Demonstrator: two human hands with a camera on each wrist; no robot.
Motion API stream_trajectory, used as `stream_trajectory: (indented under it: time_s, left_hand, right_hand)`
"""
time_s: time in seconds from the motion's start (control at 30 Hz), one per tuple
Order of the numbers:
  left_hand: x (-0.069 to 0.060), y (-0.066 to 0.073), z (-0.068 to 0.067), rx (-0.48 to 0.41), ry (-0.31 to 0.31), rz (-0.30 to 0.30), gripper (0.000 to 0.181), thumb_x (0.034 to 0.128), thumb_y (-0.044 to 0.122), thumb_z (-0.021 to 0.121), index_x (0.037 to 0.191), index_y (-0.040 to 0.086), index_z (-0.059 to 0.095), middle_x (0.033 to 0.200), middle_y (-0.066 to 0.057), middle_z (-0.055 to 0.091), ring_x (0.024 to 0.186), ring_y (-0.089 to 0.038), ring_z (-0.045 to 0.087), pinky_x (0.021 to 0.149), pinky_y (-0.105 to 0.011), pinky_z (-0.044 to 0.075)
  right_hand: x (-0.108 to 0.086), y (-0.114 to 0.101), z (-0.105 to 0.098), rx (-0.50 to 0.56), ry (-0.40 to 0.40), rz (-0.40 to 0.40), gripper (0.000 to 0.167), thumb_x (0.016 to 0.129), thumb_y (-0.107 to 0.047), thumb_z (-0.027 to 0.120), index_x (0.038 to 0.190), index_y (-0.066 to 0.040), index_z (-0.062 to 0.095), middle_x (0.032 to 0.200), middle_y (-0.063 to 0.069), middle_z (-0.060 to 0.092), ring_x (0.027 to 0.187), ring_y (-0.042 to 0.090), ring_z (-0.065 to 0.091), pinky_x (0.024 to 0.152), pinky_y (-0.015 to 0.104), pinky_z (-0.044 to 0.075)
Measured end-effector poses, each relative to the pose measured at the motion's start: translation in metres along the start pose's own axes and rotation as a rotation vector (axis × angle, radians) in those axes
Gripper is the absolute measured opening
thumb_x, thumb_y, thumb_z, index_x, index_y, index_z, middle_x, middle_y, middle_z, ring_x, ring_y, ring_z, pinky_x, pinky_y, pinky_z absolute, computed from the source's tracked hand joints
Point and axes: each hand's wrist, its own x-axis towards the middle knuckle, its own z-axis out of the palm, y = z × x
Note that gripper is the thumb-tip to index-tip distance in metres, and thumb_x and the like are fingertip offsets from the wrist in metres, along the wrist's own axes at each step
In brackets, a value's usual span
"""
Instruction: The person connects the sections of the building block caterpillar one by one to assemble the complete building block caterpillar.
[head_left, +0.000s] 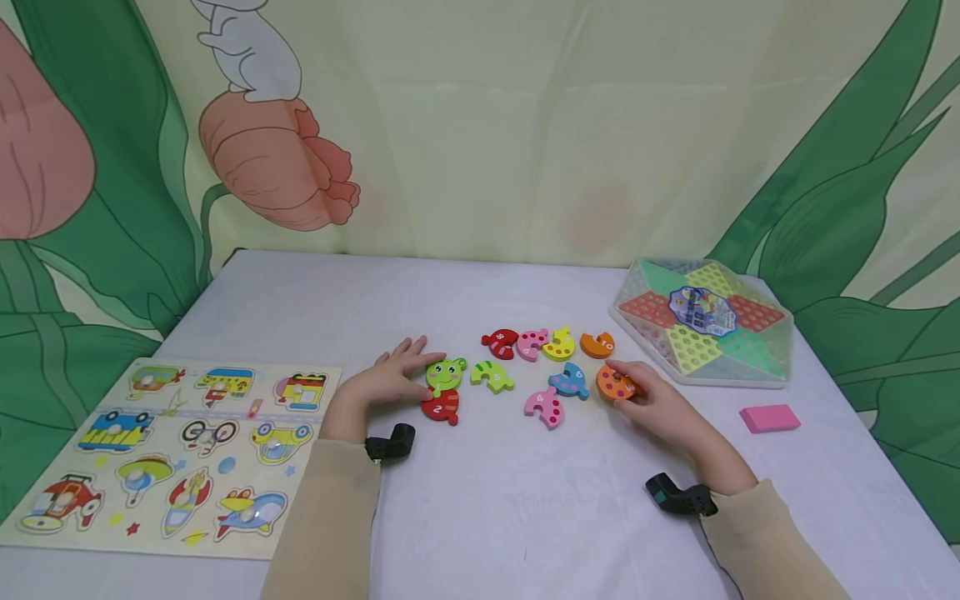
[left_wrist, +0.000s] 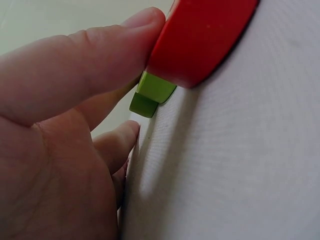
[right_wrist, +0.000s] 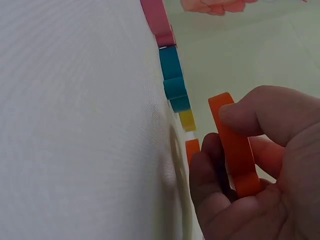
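Note:
In the head view the left hand touches the green frog-face piece and the red piece numbered 2, which adjoin. The left wrist view has the thumb against the side of the red piece, with green beyond. The right hand pinches an orange dotted piece; in the right wrist view this orange piece sits between thumb and fingers, off the cloth. Between the hands lie a green striped piece, a blue piece and a pink piece.
Behind them lie a dark red piece, a pink piece, a yellow piece and another orange piece. A vehicle puzzle board is at left, a hexagonal box at back right, a pink block at right.

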Motion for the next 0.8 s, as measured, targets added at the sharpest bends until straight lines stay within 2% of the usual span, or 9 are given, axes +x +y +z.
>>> stream_trajectory:
  time_s: [0.1, 0.3, 0.47, 0.6, 0.7, 0.8]
  left_hand:
    - [-0.0008, -0.0003, 0.0, -0.005, -0.002, -0.002, 0.067, 0.0751, 0.022, 0.065, 0.137, 0.027, 0.04, 0.154, -0.007, 0.008, 0.141, -0.03, -0.006, 0.11, -0.057, -0.003]
    - [-0.0013, -0.001, 0.0009, -0.006, 0.002, -0.002, 0.067, 0.0749, 0.022, 0.065, 0.137, 0.027, 0.04, 0.154, -0.007, 0.008, 0.141, -0.03, -0.006, 0.11, -0.057, -0.003]
    - [-0.0008, 0.0006, 0.0001, -0.004, 0.005, 0.001, 0.066, 0.0757, 0.023, 0.064, 0.137, 0.027, 0.041, 0.154, -0.007, 0.009, 0.141, -0.029, -0.006, 0.111, -0.056, -0.003]
    - [-0.0018, 0.0024, -0.0008, -0.005, -0.003, 0.001, 0.066, 0.0758, 0.023, 0.064, 0.137, 0.026, 0.041, 0.154, -0.007, 0.008, 0.141, -0.029, -0.006, 0.111, -0.056, -0.003]
    - [-0.0024, 0.0026, -0.0007, -0.006, -0.004, 0.003, 0.066, 0.0757, 0.023, 0.064, 0.137, 0.026, 0.041, 0.154, -0.008, 0.008, 0.141, -0.03, -0.006, 0.111, -0.056, -0.003]
    - [-0.0021, 0.0021, -0.0007, -0.006, 0.002, 0.007, 0.066, 0.0755, 0.023, 0.064, 0.137, 0.026, 0.041, 0.154, -0.008, 0.009, 0.141, -0.03, -0.005, 0.111, -0.057, -0.002]
  right_hand:
    - [-0.0005, -0.0005, 0.0009, 0.014, -0.025, 0.028, 0.057, 0.086, -0.015, 0.057, 0.139, -0.012, 0.035, 0.134, 0.018, 0.038, 0.118, 0.032, 0.041, 0.097, 0.053, 0.038]
    - [-0.0002, 0.0023, 0.0019, 0.064, -0.048, 0.038, 0.06, 0.085, -0.025, 0.062, 0.139, -0.018, 0.036, 0.14, 0.019, 0.034, 0.127, 0.038, 0.032, 0.101, 0.061, 0.028]
    - [0.0005, 0.0057, 0.0015, 0.148, -0.082, 0.017, 0.06, 0.085, -0.02, 0.061, 0.139, -0.017, 0.036, 0.143, 0.018, 0.031, 0.129, 0.037, 0.029, 0.102, 0.06, 0.026]
    - [0.0008, 0.007, 0.0008, 0.206, -0.095, 0.025, 0.056, 0.086, -0.02, 0.059, 0.138, -0.016, 0.037, 0.142, 0.017, 0.033, 0.122, 0.032, 0.036, 0.097, 0.038, 0.043]
    - [0.0013, 0.0069, 0.0007, 0.267, -0.113, 0.025, 0.052, 0.088, -0.019, 0.057, 0.137, -0.015, 0.039, 0.141, 0.017, 0.034, 0.12, 0.031, 0.037, 0.085, 0.02, 0.047]
    - [0.0013, 0.0044, 0.0012, 0.302, -0.128, 0.018, 0.051, 0.089, -0.02, 0.056, 0.137, -0.013, 0.038, 0.142, 0.018, 0.031, 0.122, 0.031, 0.035, 0.084, 0.016, 0.047]
